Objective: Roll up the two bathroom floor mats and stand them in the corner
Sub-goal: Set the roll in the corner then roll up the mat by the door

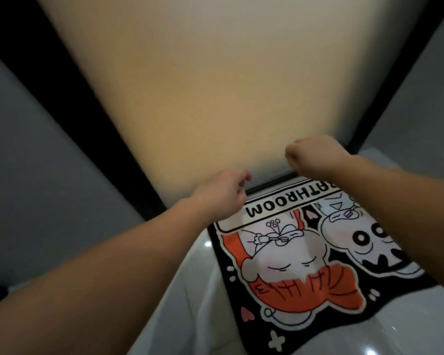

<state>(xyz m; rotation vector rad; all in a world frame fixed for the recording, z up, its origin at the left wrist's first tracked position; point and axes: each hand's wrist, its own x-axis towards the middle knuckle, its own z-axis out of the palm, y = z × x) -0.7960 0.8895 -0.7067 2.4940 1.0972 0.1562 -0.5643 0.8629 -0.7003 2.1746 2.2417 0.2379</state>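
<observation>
here the mat (318,252) lies just below curled fingers (242,190).

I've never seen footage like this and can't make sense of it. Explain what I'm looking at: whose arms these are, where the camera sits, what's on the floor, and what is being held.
There is no machine here. A person wears one wide-angle camera on the head, looking forward and down, so the two bare forearms reaching into the picture are their own.

The left hand and the right hand are stretched out towards the far edge of a black cartoon bath mat printed with the word BATHROOM. The mat lies flat on a glossy white tiled floor, its far edge against a black-framed frosted glass door.

Both hands are curled loosely. The left sits right at the mat's far corner; the right hovers just above the far edge. Whether either has actually gripped the mat is unclear, and the picture is slightly blurred. Only one mat shows.
</observation>
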